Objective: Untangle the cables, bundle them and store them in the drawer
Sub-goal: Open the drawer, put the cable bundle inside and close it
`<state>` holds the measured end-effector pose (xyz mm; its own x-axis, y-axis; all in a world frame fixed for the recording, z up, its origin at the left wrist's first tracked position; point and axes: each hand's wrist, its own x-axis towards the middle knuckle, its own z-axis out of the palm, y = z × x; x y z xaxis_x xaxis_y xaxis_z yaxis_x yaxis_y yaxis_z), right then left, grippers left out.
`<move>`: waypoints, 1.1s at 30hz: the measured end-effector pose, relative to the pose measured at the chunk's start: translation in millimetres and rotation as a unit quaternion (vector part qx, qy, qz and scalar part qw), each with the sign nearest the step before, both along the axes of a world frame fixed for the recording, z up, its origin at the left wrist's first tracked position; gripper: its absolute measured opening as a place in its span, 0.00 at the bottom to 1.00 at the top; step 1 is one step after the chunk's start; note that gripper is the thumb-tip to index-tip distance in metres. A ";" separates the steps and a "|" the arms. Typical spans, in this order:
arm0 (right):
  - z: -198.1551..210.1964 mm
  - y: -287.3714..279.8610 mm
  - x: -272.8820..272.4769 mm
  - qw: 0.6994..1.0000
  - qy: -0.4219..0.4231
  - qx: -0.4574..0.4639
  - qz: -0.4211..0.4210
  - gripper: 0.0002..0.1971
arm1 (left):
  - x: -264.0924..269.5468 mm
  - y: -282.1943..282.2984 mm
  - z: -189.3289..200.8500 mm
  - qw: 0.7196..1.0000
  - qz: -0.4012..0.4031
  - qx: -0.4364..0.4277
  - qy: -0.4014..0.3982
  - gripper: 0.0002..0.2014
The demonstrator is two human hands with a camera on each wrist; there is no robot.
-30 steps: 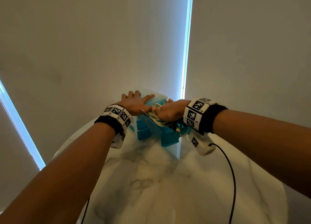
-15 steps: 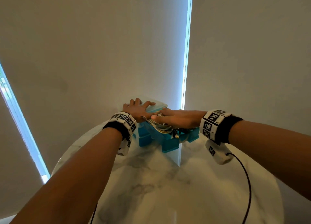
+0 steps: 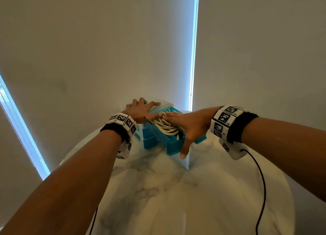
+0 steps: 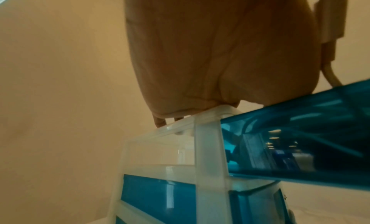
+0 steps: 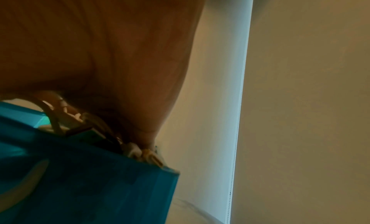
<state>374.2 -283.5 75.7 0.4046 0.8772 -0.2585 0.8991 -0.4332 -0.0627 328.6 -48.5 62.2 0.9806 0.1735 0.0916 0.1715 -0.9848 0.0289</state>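
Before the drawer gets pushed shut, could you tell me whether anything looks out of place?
Yes: the white cables mound above the open blue drawer's rim under the flat right hand, and one connector pokes out.

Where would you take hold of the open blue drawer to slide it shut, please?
Judging by its pose, at the front panel of the top drawer, coming from the near side: it juts out toward the person, the cables lie inside, and the right hand already spreads over it, thumb down the front.
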 end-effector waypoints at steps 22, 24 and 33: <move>14.7 -14.2 -18.2 0.996 -0.076 0.038 0.007 0.65 | 4.7 -2.2 16.9 1.000 -0.001 -0.001 0.031 0.43; 4.3 -16.8 -19.8 0.994 -0.098 0.043 0.015 0.66 | 6.1 2.3 11.8 1.000 -0.009 -0.009 0.016 0.51; -10.9 -16.1 -7.0 0.983 -0.155 0.075 0.069 0.61 | 11.5 11.3 -2.3 0.997 -0.020 -0.071 -0.008 0.38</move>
<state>367.3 -299.6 64.9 0.3183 0.9480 -0.0046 0.9344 -0.3129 0.1702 340.0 -37.2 60.0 0.9856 0.1457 0.0854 0.1296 -0.9768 0.1704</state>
